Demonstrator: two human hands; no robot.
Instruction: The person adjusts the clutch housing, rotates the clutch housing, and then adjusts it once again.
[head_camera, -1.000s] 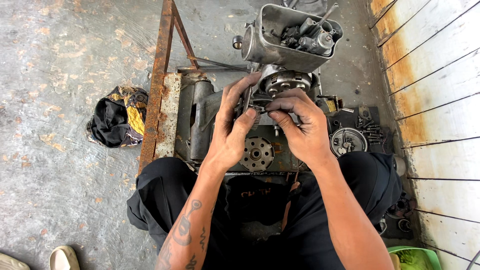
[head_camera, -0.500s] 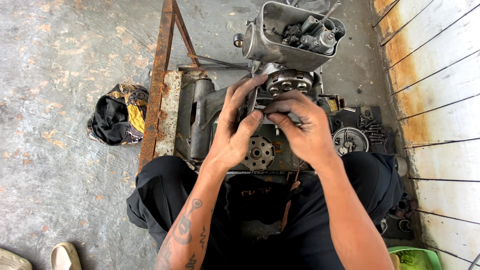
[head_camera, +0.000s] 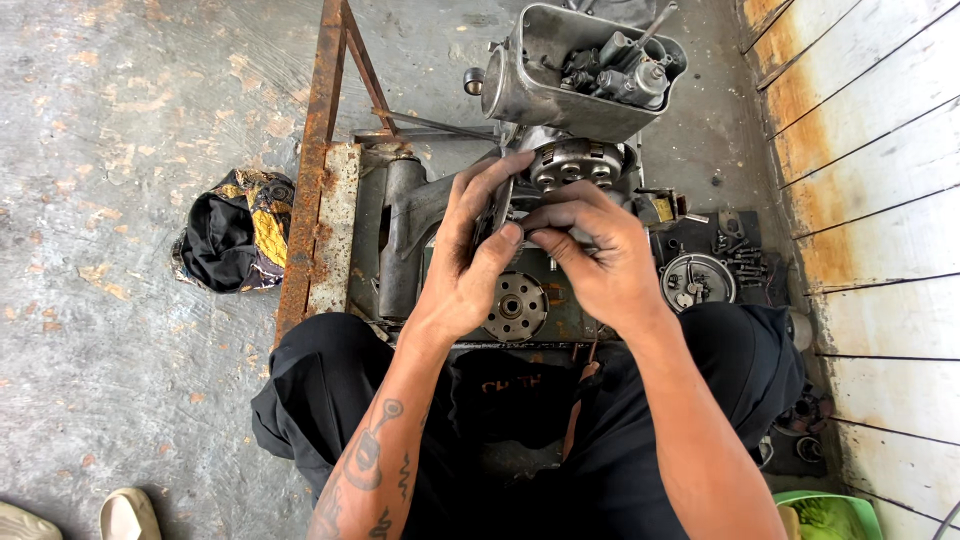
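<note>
- Pinching a thin dark plate (head_camera: 497, 212) on edge, left hand (head_camera: 470, 270) fingers closed around it
- right hand (head_camera: 600, 260) fingertips closed on something small, touching plate's right side
- clutch (head_camera: 572, 163) sits just beyond both

frame (head_camera: 318, 160): rusty rough metal | engine casing (head_camera: 540, 85): dull grey metal | floor (head_camera: 110, 120): rough concrete

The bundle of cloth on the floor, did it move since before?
No. The bundle of cloth lies just left of the rusty metal frame, as it did earlier; neither hand touches it.
</note>
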